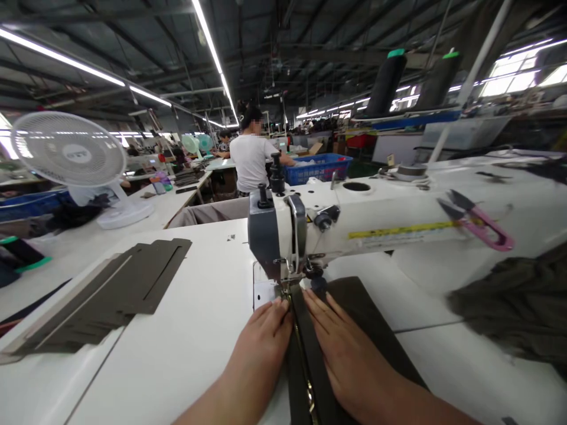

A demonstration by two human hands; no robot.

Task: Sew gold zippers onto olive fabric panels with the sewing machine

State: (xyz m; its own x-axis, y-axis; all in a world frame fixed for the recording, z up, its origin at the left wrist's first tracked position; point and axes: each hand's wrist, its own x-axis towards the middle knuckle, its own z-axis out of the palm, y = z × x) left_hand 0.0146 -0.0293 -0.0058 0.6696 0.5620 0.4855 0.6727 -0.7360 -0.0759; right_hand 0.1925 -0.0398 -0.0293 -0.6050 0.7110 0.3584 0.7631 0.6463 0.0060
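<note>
A dark olive fabric panel [363, 304] lies on the white sewing table under the head of a sewing machine [266, 236]. Along its left side runs a zipper [297, 336] with shiny gold teeth, leading up to the presser foot [287, 288]. My left hand [262, 342] is closed at the zipper's left edge, fingers bent and fingertips just in front of the foot. Pressed flat on the fabric to the right of the zipper, my right hand [343, 345] has its fingers stretched forward. The needle tip is too small to make out.
Stacked olive fabric pieces [119, 283] lie on the left. Pink-handled thread snips [485, 227] rest against the machine arm. Bunched dark cloth [514, 301] is at right. A white fan [73, 153], a blue basket [319, 169] and a person in a white shirt [250, 162] are beyond.
</note>
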